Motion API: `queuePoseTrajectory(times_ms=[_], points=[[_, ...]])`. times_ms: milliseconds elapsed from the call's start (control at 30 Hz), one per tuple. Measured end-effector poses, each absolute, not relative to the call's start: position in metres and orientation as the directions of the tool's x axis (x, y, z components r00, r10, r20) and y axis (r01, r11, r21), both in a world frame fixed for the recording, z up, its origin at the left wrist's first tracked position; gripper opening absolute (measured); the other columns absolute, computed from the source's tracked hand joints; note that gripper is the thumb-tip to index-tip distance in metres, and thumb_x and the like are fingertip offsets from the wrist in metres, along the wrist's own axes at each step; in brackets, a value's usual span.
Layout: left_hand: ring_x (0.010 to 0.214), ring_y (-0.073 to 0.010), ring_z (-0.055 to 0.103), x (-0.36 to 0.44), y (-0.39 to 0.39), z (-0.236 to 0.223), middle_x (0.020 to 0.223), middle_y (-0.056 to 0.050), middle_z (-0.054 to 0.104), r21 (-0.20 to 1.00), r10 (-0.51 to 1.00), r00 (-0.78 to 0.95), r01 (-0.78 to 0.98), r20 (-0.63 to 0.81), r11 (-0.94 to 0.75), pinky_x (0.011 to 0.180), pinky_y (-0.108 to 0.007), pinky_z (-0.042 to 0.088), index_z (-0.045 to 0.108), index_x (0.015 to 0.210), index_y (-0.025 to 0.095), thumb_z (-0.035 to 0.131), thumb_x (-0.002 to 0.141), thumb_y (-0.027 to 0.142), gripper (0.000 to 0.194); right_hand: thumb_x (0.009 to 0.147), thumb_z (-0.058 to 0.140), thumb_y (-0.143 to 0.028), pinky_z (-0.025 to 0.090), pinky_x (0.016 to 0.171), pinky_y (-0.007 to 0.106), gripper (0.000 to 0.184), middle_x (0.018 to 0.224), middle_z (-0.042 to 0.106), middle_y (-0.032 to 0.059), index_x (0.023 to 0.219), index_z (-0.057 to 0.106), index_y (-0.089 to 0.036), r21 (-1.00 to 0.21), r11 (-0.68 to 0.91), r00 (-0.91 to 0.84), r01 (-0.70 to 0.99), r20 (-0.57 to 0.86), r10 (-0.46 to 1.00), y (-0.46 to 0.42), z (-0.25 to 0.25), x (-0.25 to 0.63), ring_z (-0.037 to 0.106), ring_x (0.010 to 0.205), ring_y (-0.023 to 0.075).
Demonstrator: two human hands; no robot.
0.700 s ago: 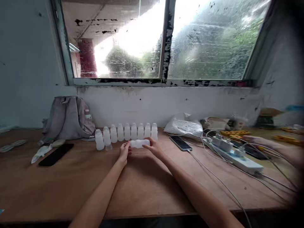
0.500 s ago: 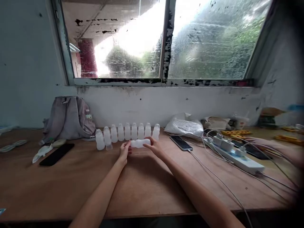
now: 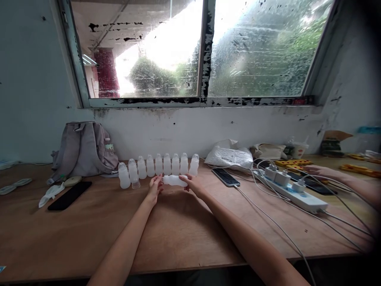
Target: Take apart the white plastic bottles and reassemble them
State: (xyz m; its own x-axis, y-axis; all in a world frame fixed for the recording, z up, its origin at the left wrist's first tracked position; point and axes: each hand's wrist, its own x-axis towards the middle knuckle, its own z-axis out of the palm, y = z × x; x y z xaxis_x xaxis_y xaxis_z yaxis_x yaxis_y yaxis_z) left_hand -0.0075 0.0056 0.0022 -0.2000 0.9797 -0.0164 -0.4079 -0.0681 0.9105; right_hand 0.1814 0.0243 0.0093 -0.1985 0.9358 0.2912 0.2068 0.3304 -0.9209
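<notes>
A frosted white baby bottle [image 3: 175, 180] lies on its side between my two hands, just above or on the tabletop. My left hand [image 3: 154, 190] closes on its narrower left end, where a clear part shows. At the other end, the fingers of my right hand [image 3: 193, 184] grip the bottle's base. Behind them stands a row of several similar upright bottles [image 3: 158, 165] with clear caps. The leftmost bottle [image 3: 124, 176] is a little nearer to me. A small clear cap [image 3: 136, 185] sits in front of the second bottle from the left.
At left are a grey backpack [image 3: 81, 151], a black phone [image 3: 70, 196] and a white crumpled wrapper [image 3: 50, 194]. At right lie a charging phone [image 3: 225, 177], a silvery plastic bag [image 3: 229, 157] and a power strip [image 3: 303, 199] with cables. Another person's hand [image 3: 323, 172] reaches in beyond it.
The view has shifted slightly. My right hand has changed its hold on the bottle's right end, the fingers now further round the base. The other person's hand has moved a little.
</notes>
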Motion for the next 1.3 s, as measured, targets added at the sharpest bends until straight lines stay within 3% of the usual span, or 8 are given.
queuePoseTrajectory(times_ms=[133, 333, 533, 800, 933, 1067, 1167, 1300], points=[[0.075, -0.0131, 0.058, -0.011, 0.007, 0.002, 0.094, -0.005, 0.058, 0.902, 0.988, -0.153, -0.426, -0.002, -0.064, 0.064, -0.030, 0.050, 0.052, 0.103, 0.013, 0.049, 0.084, 0.026, 0.023, 0.072, 0.058, -0.046, 0.037, 0.031, 0.018, 0.033, 0.058, 0.055, -0.0009, 0.082, 0.060, -0.014, -0.928, 0.317, -0.192, 0.193, 0.281, 0.940, 0.021, 0.011, 0.181, 0.048, 0.036, 0.0066], [0.077, -0.0129, 0.057, -0.013, 0.009, 0.000, 0.097, -0.005, 0.057, 0.905, 0.994, -0.099, -0.424, -0.046, -0.001, 0.066, -0.029, 0.050, 0.051, 0.105, 0.014, 0.050, 0.084, 0.027, 0.025, 0.071, 0.059, -0.045, 0.039, 0.032, 0.017, 0.032, 0.061, 0.057, -0.0009, 0.083, 0.060, -0.014, -0.935, 0.302, -0.172, 0.184, 0.272, 0.947, 0.018, 0.013, 0.180, 0.048, 0.036, 0.0058], [0.078, -0.0104, 0.060, -0.009, 0.006, 0.002, 0.088, -0.004, 0.062, 0.889, 0.997, -0.076, -0.455, 0.023, -0.055, 0.070, -0.020, 0.047, 0.053, 0.096, 0.017, 0.068, 0.066, 0.008, 0.034, 0.073, 0.054, -0.050, 0.032, 0.026, 0.018, 0.038, 0.045, 0.050, -0.0028, 0.075, 0.059, -0.013, -0.944, 0.264, -0.147, 0.199, 0.237, 0.960, 0.018, 0.014, 0.180, 0.045, 0.030, 0.0081], [0.061, -0.0138, 0.060, -0.003, -0.001, 0.003, 0.066, -0.007, 0.063, 0.911, 0.999, 0.034, -0.411, 0.033, -0.016, 0.063, -0.025, 0.049, 0.062, 0.074, 0.010, 0.071, 0.063, 0.036, 0.030, 0.075, 0.050, -0.051, 0.030, 0.026, 0.016, 0.037, 0.044, 0.050, -0.0030, 0.074, 0.056, -0.014, -0.951, 0.235, -0.133, 0.200, 0.211, 0.968, 0.017, 0.016, 0.175, 0.045, 0.030, 0.0076], [0.075, -0.0126, 0.060, 0.002, -0.008, 0.009, 0.080, -0.004, 0.066, 0.905, 0.989, 0.023, -0.406, 0.148, -0.126, 0.072, -0.019, 0.046, 0.065, 0.080, 0.014, 0.078, 0.053, 0.021, 0.031, 0.082, 0.029, -0.053, 0.025, 0.021, 0.019, 0.050, 0.036, 0.047, -0.0001, 0.065, 0.055, -0.013, -0.963, 0.141, -0.170, 0.228, 0.104, 0.980, 0.019, 0.014, 0.179, 0.035, 0.022, 0.0082], [0.087, -0.0160, 0.059, 0.012, -0.016, 0.014, 0.093, -0.005, 0.065, 0.890, 0.985, 0.029, -0.434, 0.173, -0.143, 0.075, -0.020, 0.045, 0.063, 0.089, 0.018, 0.079, 0.049, 0.016, 0.043, 0.083, 0.025, -0.051, 0.028, 0.022, 0.022, 0.052, 0.035, 0.047, 0.0021, 0.060, 0.053, -0.014, -0.955, 0.136, -0.174, 0.264, 0.091, 0.980, 0.023, 0.013, 0.185, 0.035, 0.023, 0.0100], [0.081, -0.0175, 0.061, 0.019, -0.017, 0.012, 0.089, -0.007, 0.065, 0.872, 0.995, 0.019, -0.483, 0.098, -0.076, 0.069, -0.024, 0.048, 0.061, 0.090, 0.017, 0.074, 0.058, 0.034, 0.039, 0.083, 0.026, -0.052, 0.035, 0.030, 0.022, 0.048, 0.047, 0.053, 0.0028, 0.073, 0.054, -0.014, -0.931, 0.235, -0.117, 0.280, 0.210, 0.971, 0.016, 0.016, 0.179, 0.044, 0.033, 0.0118], [0.065, -0.0177, 0.060, 0.018, -0.011, 0.009, 0.070, -0.007, 0.062, 0.829, 0.997, -0.071, -0.559, -0.011, -0.031, 0.058, -0.028, 0.049, 0.057, 0.075, 0.015, 0.057, 0.068, 0.056, 0.041, 0.076, 0.048, -0.047, 0.046, 0.063, 0.026, 0.033, 0.092, 0.060, 0.0066, 0.095, 0.053, -0.020, -0.847, 0.428, -0.101, 0.316, 0.419, 0.903, -0.009, 0.017, 0.161, 0.057, 0.080, 0.0187]])
